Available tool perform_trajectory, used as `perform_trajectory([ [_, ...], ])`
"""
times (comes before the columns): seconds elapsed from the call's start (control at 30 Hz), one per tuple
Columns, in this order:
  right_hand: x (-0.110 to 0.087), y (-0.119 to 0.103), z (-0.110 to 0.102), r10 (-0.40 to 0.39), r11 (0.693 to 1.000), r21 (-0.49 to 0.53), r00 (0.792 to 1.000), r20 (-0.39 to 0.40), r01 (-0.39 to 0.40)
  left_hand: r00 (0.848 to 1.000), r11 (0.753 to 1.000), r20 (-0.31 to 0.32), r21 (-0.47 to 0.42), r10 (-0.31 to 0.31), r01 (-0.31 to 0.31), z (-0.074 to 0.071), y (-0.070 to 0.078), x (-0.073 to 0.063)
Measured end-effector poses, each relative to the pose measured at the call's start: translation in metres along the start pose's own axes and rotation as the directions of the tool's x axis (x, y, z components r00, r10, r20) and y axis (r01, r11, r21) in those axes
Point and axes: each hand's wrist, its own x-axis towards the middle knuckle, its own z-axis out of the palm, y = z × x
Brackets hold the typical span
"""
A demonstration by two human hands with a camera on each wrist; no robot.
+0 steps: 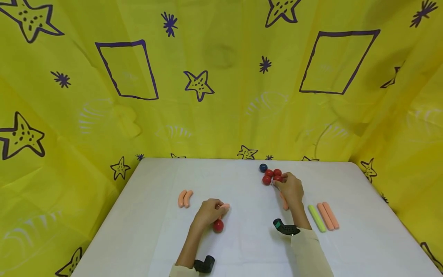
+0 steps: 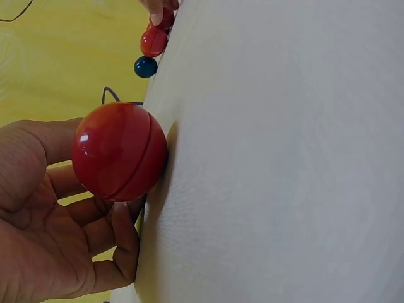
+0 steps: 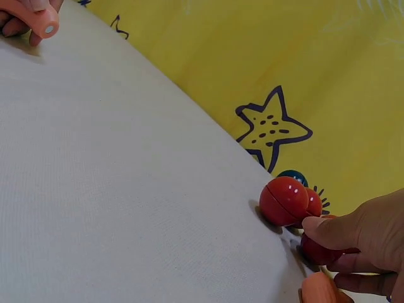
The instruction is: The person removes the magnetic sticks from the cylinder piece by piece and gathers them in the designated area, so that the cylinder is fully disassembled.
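Observation:
My left hand (image 1: pixel 209 212) grips a curved orange piece (image 1: pixel 225 206) just above the white table. A red ball (image 1: pixel 218 226) sits at the near end of that piece; the left wrist view shows this ball (image 2: pixel 118 153) large in front of the fingers. Farther right and back, my right hand (image 1: pixel 291 188) pinches a red ball (image 3: pixel 319 249) with thumb and fingers. Several red balls (image 1: pixel 267 180) cluster beside it, and a dark blue ball (image 1: pixel 263 167) lies behind them. Below the right fingers lies another curved orange piece (image 1: pixel 284 201), partly hidden by the hand.
Two curved orange pieces (image 1: pixel 185 199) lie side by side on the left of the white table (image 1: pixel 166 238). To the right are a straight green rod (image 1: pixel 316 218) and two straight orange rods (image 1: pixel 328 216). A yellow sheet (image 1: pixel 221 127) with drawn stars hangs around the table.

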Motion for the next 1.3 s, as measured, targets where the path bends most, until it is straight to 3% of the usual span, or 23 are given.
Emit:
perform_trajectory([
  [0.4,0.000,-0.003,-0.004,-0.016,0.999,0.032,1.000,-0.020,0.016,1.000,1.000,-0.005,-0.015,-0.006,0.006,-0.001,0.005,0.000],
  [0.5,-0.007,-0.006,-0.005,-0.056,0.996,0.060,0.995,-0.080,0.061,1.000,1.000,0.006,-0.002,-0.005,0.005,-0.001,0.005,-0.001],
  [0.57,-0.014,-0.010,-0.004,-0.120,0.987,0.090,0.986,-0.120,0.131,1.000,1.000,0.017,0.010,-0.009,0.009,0.000,0.004,-0.001],
  [0.67,-0.025,-0.019,0.000,-0.269,0.949,0.129,0.954,-0.136,0.286,1.000,1.000,0.029,0.029,-0.008,0.007,0.000,0.003,-0.002],
  [0.8,-0.038,-0.033,0.009,-0.430,0.885,0.179,0.902,-0.040,0.430,1.000,0.999,0.028,0.050,0.011,-0.013,0.000,0.003,-0.001],
  [1.1,-0.062,-0.050,0.035,-0.530,0.847,0.207,0.809,0.254,0.490,1.000,0.999,-0.011,0.043,0.021,-0.020,0.002,0.002,0.002],
  [1.2,-0.068,-0.049,0.042,-0.549,0.836,0.217,0.763,0.343,0.504,0.999,1.000,-0.041,0.015,-0.009,0.010,0.002,0.002,0.000],
  [1.3,-0.072,-0.047,0.046,-0.567,0.822,0.250,0.703,0.429,0.511,0.996,0.999,-0.074,-0.031,-0.041,0.038,0.000,0.002,-0.001],
])
